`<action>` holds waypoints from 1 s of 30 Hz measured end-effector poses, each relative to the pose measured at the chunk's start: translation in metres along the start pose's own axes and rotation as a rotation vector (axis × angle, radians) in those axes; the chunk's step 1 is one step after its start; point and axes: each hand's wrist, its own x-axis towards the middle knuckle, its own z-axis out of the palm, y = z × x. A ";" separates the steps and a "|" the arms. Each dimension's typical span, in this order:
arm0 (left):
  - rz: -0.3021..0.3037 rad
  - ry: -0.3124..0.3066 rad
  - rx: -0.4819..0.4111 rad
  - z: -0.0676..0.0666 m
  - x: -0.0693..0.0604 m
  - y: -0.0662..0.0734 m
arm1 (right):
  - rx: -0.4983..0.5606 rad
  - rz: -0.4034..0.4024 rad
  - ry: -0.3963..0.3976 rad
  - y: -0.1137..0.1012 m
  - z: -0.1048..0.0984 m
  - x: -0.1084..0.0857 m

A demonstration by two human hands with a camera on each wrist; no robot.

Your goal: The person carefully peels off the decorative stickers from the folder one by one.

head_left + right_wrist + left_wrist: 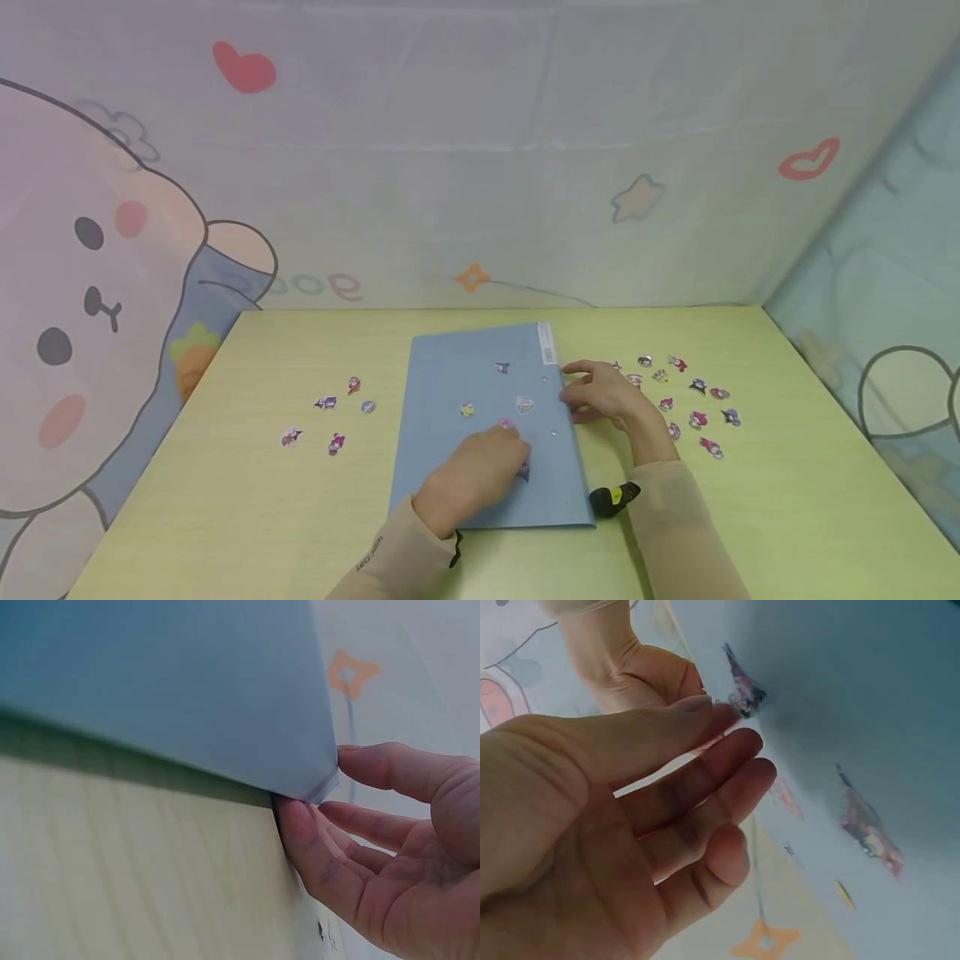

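A blue folder (438, 367) lies on the table, with several small cartoon stickers on its cover. Over its lower middle is my left hand (480, 471), thumb and forefinger together at a dark purple sticker (744, 690); they seem to pinch its edge. The other fingers are loosely bent. A pinkish sticker (870, 832) lies close to these fingers on the cover. On the folder's right side, my right hand (611, 396) holds the edge, thumb on one side and fingertips under the corner in the right wrist view.
Several loose stickers (698, 419) are scattered to the right of the folder, partly behind the right hand. A smaller group of stickers (336, 443) lies to the left. A printed cloth backdrop (450, 167) stands behind the yellow wooden table (247, 500).
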 end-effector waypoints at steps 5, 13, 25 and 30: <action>0.017 0.040 -0.008 0.000 0.002 0.000 | 0.001 0.003 -0.002 -0.001 -0.001 0.000; 0.028 0.073 -0.001 0.002 0.006 0.001 | 0.000 0.014 -0.001 -0.001 -0.001 -0.001; 0.023 0.090 -0.037 -0.002 0.005 0.001 | 0.008 0.011 -0.005 0.000 -0.001 0.001; 0.009 0.073 -0.059 -0.005 0.003 0.002 | 0.008 0.005 -0.010 0.000 0.000 0.001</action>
